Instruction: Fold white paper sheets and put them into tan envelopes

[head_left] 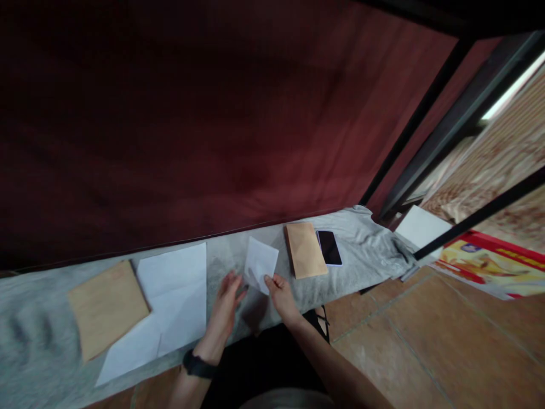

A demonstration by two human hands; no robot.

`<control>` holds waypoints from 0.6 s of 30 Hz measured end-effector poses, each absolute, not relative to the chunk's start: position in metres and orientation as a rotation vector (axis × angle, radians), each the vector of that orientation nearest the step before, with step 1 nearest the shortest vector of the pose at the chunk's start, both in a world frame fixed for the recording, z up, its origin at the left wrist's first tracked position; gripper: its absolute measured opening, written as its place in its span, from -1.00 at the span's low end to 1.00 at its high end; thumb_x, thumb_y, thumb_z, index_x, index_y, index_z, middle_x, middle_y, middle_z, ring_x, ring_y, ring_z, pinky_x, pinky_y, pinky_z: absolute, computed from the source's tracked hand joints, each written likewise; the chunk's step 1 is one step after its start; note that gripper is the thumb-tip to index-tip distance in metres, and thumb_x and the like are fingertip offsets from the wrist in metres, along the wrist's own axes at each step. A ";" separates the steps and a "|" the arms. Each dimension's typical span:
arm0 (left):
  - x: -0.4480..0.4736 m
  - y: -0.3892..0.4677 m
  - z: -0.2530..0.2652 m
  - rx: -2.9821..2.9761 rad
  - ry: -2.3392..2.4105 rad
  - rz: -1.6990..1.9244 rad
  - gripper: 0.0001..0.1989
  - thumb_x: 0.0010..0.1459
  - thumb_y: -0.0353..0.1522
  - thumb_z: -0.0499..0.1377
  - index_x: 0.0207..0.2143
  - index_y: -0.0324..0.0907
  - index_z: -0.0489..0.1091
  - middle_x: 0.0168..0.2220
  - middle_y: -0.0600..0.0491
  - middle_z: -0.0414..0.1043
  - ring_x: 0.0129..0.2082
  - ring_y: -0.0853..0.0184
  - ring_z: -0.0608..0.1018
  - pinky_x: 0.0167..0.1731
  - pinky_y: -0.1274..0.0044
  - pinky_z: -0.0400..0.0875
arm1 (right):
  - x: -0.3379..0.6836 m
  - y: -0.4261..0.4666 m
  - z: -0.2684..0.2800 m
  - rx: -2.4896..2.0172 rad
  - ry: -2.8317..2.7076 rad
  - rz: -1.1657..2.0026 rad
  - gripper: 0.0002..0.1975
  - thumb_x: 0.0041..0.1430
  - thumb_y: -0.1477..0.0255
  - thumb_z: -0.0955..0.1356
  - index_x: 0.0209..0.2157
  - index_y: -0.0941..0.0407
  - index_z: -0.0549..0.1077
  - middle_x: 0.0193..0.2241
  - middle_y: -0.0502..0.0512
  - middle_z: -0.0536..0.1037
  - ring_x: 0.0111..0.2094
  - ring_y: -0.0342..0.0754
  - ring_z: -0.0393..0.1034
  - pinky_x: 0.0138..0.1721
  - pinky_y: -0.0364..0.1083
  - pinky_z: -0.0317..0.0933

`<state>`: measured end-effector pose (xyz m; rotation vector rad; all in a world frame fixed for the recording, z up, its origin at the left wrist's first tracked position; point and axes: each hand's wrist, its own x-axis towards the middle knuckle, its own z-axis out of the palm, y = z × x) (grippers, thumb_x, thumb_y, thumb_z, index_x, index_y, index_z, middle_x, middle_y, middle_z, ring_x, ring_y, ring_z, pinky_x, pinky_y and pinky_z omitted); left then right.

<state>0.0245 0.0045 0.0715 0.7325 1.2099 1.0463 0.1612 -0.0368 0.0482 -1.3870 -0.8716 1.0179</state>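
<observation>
Nearest the viewer, two forearms reach forward over a tiled floor (426, 341); the left wrist wears a black watch (198, 364). The left hand (225, 307) lies with fingers spread and flat, palm down, on the grey cloth (366, 250) covering a long low surface, just left of a small folded white paper (260, 264). The right hand (281, 295) pinches the near corner of that paper between thumb and fingers, lifting it slightly off the cloth; the paper sits between the two hands, near the middle of the surface.

To the left, a large white sheet (170, 301) lies flat, its left edge overlapped by a brown envelope (106, 307). To the right of the folded paper rests a second brown envelope (304, 249), with a dark phone (329, 247) just beside it. Further right, past the cloth's end, a white sheet (421, 227) lies under a black bar. Behind everything rises a dark red wall (213, 125).
</observation>
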 end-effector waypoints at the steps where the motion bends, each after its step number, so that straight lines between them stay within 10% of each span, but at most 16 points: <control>1: 0.026 0.002 0.066 0.715 1.221 1.009 -0.56 0.07 -0.24 0.32 0.02 -0.11 0.43 -0.01 -0.08 0.55 -0.05 0.17 0.60 -0.18 0.37 0.55 | 0.159 -0.036 0.050 -1.327 -0.787 1.098 -0.64 0.28 0.10 0.31 -0.30 0.07 0.58 -0.41 0.04 0.64 -0.30 0.02 0.55 -0.21 -0.04 0.44; 7: 0.020 -0.005 0.041 0.901 1.265 1.004 -0.24 -0.08 -0.29 0.37 0.21 -0.20 0.31 -0.37 0.09 0.54 -0.42 0.32 0.57 -0.41 0.51 0.46 | 0.164 -0.041 0.045 -1.186 -0.546 1.222 -0.58 -0.06 0.08 0.48 -0.26 0.09 0.53 -0.38 0.04 0.62 -0.39 -0.04 0.50 -0.35 -0.09 0.41; 18: -0.005 0.018 0.031 1.093 1.343 0.981 -0.18 -0.08 -0.26 0.29 0.27 -0.20 0.23 -0.38 0.13 0.48 -0.48 0.35 0.51 -0.46 0.53 0.36 | 0.191 -0.032 0.021 -1.394 -0.448 1.188 -0.64 -0.12 0.14 0.49 -0.40 0.06 0.37 -0.63 -0.10 0.47 -0.66 -0.13 0.39 -0.61 -0.16 0.34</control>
